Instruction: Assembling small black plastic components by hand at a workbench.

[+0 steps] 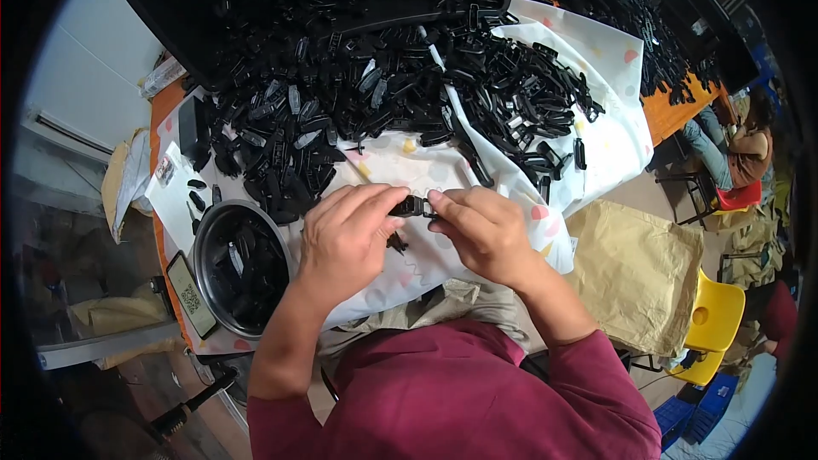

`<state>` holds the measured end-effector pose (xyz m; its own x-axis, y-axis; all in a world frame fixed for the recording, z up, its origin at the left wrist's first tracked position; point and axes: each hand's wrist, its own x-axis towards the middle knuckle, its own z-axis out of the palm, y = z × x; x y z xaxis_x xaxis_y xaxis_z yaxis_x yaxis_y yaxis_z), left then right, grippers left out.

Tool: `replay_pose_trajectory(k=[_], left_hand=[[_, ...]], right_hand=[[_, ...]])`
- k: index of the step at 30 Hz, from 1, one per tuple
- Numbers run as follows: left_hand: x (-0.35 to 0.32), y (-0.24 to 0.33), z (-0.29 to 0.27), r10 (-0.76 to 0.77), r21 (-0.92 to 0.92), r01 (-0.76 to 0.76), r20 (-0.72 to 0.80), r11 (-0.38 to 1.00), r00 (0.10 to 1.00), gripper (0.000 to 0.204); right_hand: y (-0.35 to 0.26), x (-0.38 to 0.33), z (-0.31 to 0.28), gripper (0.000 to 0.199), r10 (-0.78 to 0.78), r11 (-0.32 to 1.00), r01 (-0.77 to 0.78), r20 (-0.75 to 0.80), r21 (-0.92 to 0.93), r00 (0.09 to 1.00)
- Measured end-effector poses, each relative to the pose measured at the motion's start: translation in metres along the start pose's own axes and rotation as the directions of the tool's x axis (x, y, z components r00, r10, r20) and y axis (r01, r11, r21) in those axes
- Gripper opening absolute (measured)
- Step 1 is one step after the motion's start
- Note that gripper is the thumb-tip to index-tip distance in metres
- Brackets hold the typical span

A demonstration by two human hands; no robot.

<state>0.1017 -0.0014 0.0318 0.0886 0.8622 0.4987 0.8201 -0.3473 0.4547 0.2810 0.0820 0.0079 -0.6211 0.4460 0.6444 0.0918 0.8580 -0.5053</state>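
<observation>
Above the cloth, right in front of my body, my two hands meet over a small black plastic part (411,206). My left hand (345,230) pinches one end of it between thumb and fingers. At its other end, my right hand (484,228) grips a small black frame-like piece (429,208) with thumb and forefinger. The two pieces touch or nearly touch; fingers hide how they join. Another small dark piece (396,243) lies just below my left fingertips. Beyond my hands spreads a large heap of similar black plastic parts (375,89), a few with greyish faces.
A metal bowl (201,243) with black parts stands left of my left forearm, beside a flat panel (189,294). A large black tray (170,21) tips onto the heap. Right of the table are a brown paper sack (635,277), a yellow chair (717,315) and a seated person (750,153).
</observation>
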Motion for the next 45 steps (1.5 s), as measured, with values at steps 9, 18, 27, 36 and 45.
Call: replay_pose_trajectory(k=[9, 18, 27, 36, 45], left_hand=[[-0.024, 0.018, 0.057, -0.635, -0.953, 0.279, 0.287, -0.116, 0.717, 0.025], [-0.011, -0.009, 0.077, -0.592, -0.872, 0.378, 0.490, -0.312, 0.640, 0.023], [0.054, -0.091, 0.091, -0.499, 0.465, 0.499, -0.134, 0.731, 0.856, 0.010], [0.039, -0.075, 0.086, -0.455, 0.066, 0.482, -0.240, 0.874, 0.858, 0.009], [0.011, -0.036, 0.053, -0.703, -0.930, 0.324, 0.349, -0.176, 0.619, 0.014]], right_hand=[[-0.014, -0.011, 0.027, 0.046, -0.007, 0.964, -0.024, -0.117, -0.265, 0.993], [-0.003, -0.019, 0.025, 0.018, 0.763, 0.513, -0.748, 0.176, 0.421, 0.623], [0.107, -0.012, -0.028, 0.017, 0.586, 0.688, -0.602, -0.178, -0.406, 0.790], [0.135, 0.018, -0.013, 0.024, 0.722, 0.587, -0.597, 0.020, -0.547, 0.692], [0.128, 0.018, -0.003, 0.016, 0.618, 0.638, -0.529, -0.037, -0.559, 0.785]])
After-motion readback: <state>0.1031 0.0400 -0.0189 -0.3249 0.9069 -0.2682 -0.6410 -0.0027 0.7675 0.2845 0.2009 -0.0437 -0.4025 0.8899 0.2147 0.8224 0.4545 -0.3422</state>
